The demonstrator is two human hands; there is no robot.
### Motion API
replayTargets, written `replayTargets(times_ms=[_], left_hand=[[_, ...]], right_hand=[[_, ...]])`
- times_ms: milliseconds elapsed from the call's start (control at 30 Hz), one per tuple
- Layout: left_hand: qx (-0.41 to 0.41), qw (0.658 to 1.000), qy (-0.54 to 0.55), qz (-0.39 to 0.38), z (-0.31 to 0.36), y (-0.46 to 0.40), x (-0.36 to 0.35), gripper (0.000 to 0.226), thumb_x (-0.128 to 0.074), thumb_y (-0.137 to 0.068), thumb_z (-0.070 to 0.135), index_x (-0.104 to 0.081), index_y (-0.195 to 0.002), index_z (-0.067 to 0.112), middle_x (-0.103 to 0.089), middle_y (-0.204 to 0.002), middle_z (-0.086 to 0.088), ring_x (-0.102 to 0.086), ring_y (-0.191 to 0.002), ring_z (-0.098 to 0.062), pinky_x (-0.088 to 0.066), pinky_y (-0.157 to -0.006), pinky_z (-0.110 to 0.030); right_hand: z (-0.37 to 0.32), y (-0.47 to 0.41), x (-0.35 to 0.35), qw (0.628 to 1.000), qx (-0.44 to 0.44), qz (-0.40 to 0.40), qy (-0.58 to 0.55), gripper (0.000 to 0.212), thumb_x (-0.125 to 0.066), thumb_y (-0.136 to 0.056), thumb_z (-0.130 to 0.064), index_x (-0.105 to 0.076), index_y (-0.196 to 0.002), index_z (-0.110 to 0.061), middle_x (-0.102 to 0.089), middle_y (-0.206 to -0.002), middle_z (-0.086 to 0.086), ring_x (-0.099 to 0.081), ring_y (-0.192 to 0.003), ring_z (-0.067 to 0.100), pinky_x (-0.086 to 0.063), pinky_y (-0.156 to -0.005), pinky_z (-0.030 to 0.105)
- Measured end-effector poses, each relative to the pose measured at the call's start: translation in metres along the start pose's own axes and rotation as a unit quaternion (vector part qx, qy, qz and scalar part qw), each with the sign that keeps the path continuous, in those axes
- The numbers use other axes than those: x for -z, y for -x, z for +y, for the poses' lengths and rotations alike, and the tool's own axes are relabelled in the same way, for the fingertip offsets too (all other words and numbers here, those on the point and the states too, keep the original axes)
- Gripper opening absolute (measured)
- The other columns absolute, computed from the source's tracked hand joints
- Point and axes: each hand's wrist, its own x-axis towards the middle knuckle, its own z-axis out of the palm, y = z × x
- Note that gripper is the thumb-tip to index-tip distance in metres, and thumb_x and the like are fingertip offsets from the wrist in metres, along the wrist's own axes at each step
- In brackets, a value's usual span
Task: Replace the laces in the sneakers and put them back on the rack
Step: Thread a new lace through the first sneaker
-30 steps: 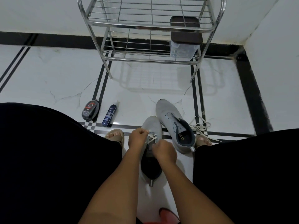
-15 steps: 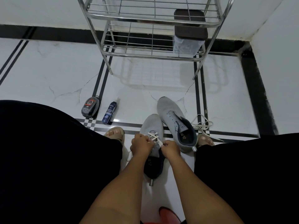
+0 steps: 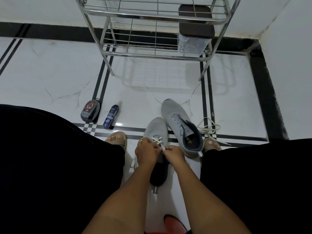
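Two grey sneakers lie on the white floor between my knees. The nearer sneaker [image 3: 156,130] has a cream lace [image 3: 157,140] crossed through its front eyelets. My left hand [image 3: 146,153] grips the sneaker's left side and the lace there. My right hand [image 3: 173,154] pinches the lace end over the tongue. The other sneaker [image 3: 179,122] lies to the right with bare eyelets. A loose cream lace [image 3: 208,128] lies on the floor beside it. The steel shoe rack [image 3: 152,16] stands ahead by the wall.
A black polish sponge case [image 3: 90,111] and a dark blue cleaner bottle [image 3: 111,117] lie on the floor at the left. A clear box with a dark lid [image 3: 194,31] sits on the rack's lower shelf. My sandalled feet flank the sneakers. A wall corner closes the right side.
Both hands have slid down the nearer sneaker and come closer together over the tongue. The lace now shows crossed above them. The view has tilted slightly down.
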Motion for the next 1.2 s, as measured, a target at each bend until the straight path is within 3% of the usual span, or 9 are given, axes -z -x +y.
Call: replayTargets(times_ms=[100, 200, 333, 633, 867, 933, 1067, 1133, 1200], left_hand=[[-0.032, 0.999, -0.023, 0.012, 0.002, 0.0, 0.001, 0.018, -0.066, -0.083, 0.034, -0.076, -0.096, 0.026, -0.054, -0.117, 0.005, -0.045, -0.113, -0.02, -0.039, -0.093, -0.032], [-0.041, 0.998, -0.046, 0.004, 0.003, 0.001, 0.002, 0.02, -0.063, -0.085, 0.035, -0.074, -0.1, 0.026, -0.053, -0.122, 0.003, -0.044, -0.117, -0.021, -0.038, -0.095, -0.032], [-0.032, 0.999, -0.043, 0.004, 0.001, 0.007, 0.003, 0.029, -0.062, -0.086, 0.03, -0.067, -0.115, 0.025, -0.048, -0.132, 0.001, -0.041, -0.125, -0.024, -0.035, -0.099, -0.034], [0.148, 0.984, -0.075, 0.068, -0.003, 0.027, 0.018, 0.062, -0.073, -0.075, 0.048, -0.042, -0.119, 0.017, -0.044, -0.126, -0.007, -0.044, -0.117, -0.026, -0.042, -0.088, -0.041], [0.18, 0.981, -0.063, -0.039, -0.013, 0.031, 0.018, 0.033, -0.053, -0.095, 0.038, -0.06, -0.116, 0.013, -0.062, -0.119, -0.008, -0.06, -0.11, -0.027, -0.047, -0.082, -0.033], [0.177, 0.98, -0.071, -0.059, -0.014, 0.031, 0.02, 0.031, -0.051, -0.097, 0.034, -0.063, -0.115, 0.012, -0.064, -0.118, -0.01, -0.062, -0.109, -0.028, -0.048, -0.08, -0.032], [0.172, 0.979, -0.088, -0.061, -0.015, 0.031, 0.025, 0.024, -0.051, -0.096, 0.027, -0.066, -0.109, 0.012, -0.066, -0.115, -0.009, -0.063, -0.106, -0.028, -0.048, -0.076, -0.032], [0.166, 0.98, -0.089, -0.065, -0.014, 0.03, 0.026, 0.024, -0.051, -0.096, 0.026, -0.065, -0.109, 0.012, -0.066, -0.114, -0.009, -0.063, -0.106, -0.028, -0.047, -0.075, -0.031], [0.149, 0.983, -0.086, -0.068, -0.013, 0.03, 0.026, 0.025, -0.05, -0.095, 0.028, -0.064, -0.109, 0.013, -0.066, -0.115, -0.008, -0.063, -0.107, -0.027, -0.046, -0.076, -0.03]], right_hand=[[-0.001, -0.01, -0.002, 0.989, -0.063, -0.015, -0.136, 0.011, -0.059, -0.081, -0.022, -0.066, -0.076, -0.015, -0.069, -0.087, 0.007, -0.064, -0.09, 0.027, -0.054, -0.09, 0.044], [0.0, -0.018, -0.004, 0.989, 0.001, -0.019, -0.149, 0.012, -0.059, -0.089, -0.017, -0.069, -0.095, -0.016, -0.069, -0.09, 0.005, -0.061, -0.09, 0.022, -0.05, -0.094, 0.041], [0.007, -0.041, -0.01, 0.994, 0.015, -0.009, -0.112, 0.019, -0.068, -0.082, -0.021, -0.06, -0.065, -0.019, -0.066, -0.075, 0.01, -0.058, -0.075, 0.022, -0.052, -0.088, 0.046], [0.01, -0.045, -0.012, 0.997, 0.02, -0.012, -0.079, 0.026, -0.07, -0.08, -0.012, -0.061, -0.056, -0.02, -0.068, -0.071, 0.003, -0.068, -0.09, 0.034, -0.056, -0.084, 0.05], [-0.019, -0.008, 0.012, 0.983, -0.006, 0.108, -0.151, 0.011, -0.052, -0.084, -0.007, -0.052, -0.074, -0.013, -0.061, -0.085, 0.015, -0.062, -0.08, 0.031, -0.055, -0.075, 0.039], [-0.039, 0.011, 0.037, 0.93, -0.045, 0.107, -0.349, 0.02, -0.047, -0.092, -0.006, -0.049, -0.074, -0.015, -0.057, -0.082, 0.006, -0.055, -0.069, 0.018, -0.052, -0.062, 0.028], [-0.083, 0.034, 0.112, 0.665, -0.046, 0.32, -0.673, 0.02, -0.033, -0.094, -0.01, -0.046, -0.108, -0.005, -0.053, -0.107, 0.007, -0.055, -0.08, 0.017, -0.049, -0.066, 0.024], [-0.095, 0.044, 0.133, 0.741, 0.032, 0.424, -0.52, 0.021, -0.037, -0.094, -0.012, -0.049, -0.11, -0.008, -0.055, -0.093, -0.002, -0.054, -0.078, 0.016, -0.04, -0.064, 0.021], [-0.097, 0.045, 0.124, 0.846, 0.119, 0.41, -0.319, 0.017, -0.044, -0.095, -0.022, -0.058, -0.101, -0.014, -0.06, -0.082, -0.003, -0.058, -0.075, 0.019, -0.038, -0.057, 0.023]])
